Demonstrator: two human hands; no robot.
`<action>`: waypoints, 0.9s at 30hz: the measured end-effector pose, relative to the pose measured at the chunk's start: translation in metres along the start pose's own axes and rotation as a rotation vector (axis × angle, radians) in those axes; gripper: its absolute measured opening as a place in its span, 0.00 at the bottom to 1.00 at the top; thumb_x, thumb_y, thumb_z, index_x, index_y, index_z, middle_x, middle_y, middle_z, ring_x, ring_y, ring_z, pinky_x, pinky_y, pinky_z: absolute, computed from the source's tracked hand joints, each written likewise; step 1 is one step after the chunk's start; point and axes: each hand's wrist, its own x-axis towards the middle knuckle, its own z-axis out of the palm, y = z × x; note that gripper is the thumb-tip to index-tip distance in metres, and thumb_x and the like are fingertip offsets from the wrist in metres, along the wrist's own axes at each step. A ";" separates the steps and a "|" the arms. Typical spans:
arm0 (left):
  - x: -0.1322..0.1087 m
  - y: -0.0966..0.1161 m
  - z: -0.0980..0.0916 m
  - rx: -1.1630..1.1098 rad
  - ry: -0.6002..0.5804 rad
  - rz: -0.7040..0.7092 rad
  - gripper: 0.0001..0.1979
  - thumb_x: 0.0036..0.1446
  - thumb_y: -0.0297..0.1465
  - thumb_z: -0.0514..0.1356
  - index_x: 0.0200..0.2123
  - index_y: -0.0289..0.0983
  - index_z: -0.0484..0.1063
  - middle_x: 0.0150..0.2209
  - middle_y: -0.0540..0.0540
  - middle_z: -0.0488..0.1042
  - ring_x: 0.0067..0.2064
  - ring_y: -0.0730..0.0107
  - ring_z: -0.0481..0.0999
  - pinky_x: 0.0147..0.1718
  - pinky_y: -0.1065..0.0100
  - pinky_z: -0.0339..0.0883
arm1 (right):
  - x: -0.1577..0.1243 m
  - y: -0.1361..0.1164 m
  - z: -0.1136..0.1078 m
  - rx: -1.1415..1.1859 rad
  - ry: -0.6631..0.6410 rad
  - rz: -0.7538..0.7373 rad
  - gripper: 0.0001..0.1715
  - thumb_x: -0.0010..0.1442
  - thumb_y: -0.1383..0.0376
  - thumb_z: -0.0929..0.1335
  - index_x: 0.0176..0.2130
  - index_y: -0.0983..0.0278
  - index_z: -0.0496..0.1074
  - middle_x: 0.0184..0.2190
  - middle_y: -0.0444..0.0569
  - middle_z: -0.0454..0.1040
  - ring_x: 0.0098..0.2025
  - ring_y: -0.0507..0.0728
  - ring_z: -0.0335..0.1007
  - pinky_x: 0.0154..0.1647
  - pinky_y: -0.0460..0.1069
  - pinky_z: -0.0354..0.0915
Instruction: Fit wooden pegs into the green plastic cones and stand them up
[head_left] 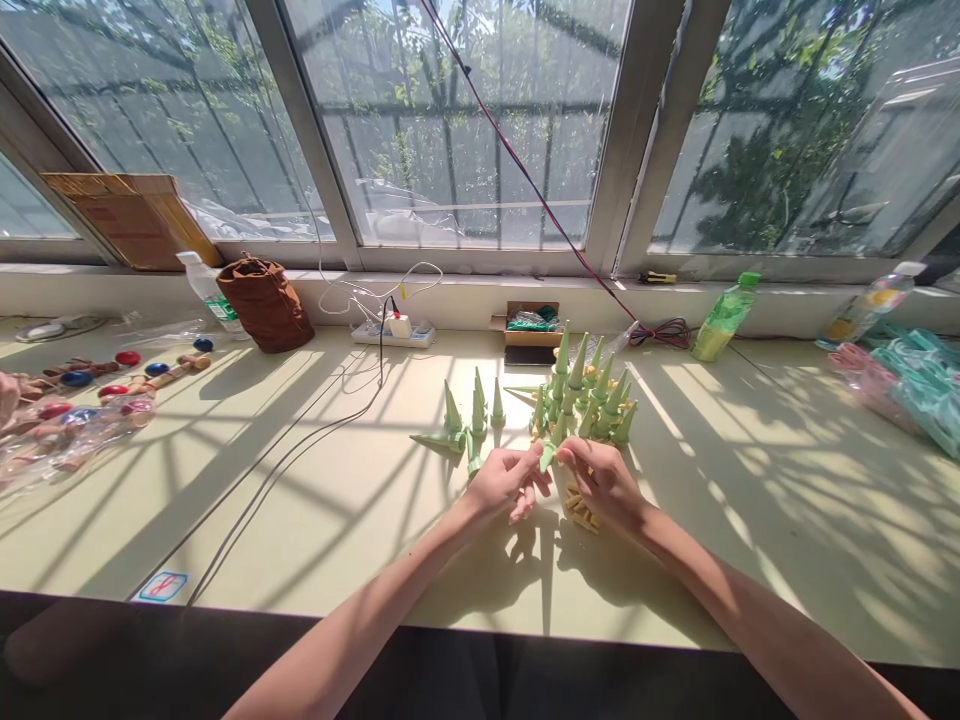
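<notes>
Between the fingers of my left hand (508, 480) is a small green cone (548, 457). My right hand (602, 482) is pinched close beside that cone; whatever its fingertips hold is too small to make out. Just beyond my hands stands a dense cluster of green cones (576, 378), with bits of yellow among them. A smaller group of green cones (478, 408) is to the left, some upright and one lying on its side. Several small yellow pieces (580, 510) lie on the table beneath my right hand, partly covered by it.
A small cardboard box (531, 325) stands behind the cones. Cables (300, 430) cross the table from a power strip (394, 332). Bottles (726, 318) and a brown pouch (264, 305) line the back. Wooden toys with coloured balls (112, 392) lie left, near another person's hand; teal bundles (919, 380) lie right.
</notes>
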 end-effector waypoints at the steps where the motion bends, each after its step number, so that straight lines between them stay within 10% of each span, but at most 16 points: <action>1: 0.000 0.001 0.000 -0.003 -0.007 -0.013 0.30 0.60 0.55 0.55 0.24 0.32 0.73 0.12 0.50 0.66 0.12 0.77 0.62 0.13 0.74 0.54 | 0.000 0.000 0.000 0.016 -0.005 -0.001 0.20 0.71 0.62 0.58 0.26 0.61 0.56 0.20 0.42 0.58 0.21 0.51 0.50 0.23 0.48 0.51; 27: -0.008 0.004 0.008 0.414 0.213 0.398 0.11 0.59 0.36 0.63 0.40 0.33 0.73 0.31 0.49 0.72 0.22 0.79 0.67 0.20 0.75 0.66 | 0.000 -0.002 0.006 0.258 -0.041 0.341 0.28 0.69 0.47 0.58 0.24 0.61 0.57 0.16 0.40 0.56 0.17 0.49 0.51 0.18 0.47 0.50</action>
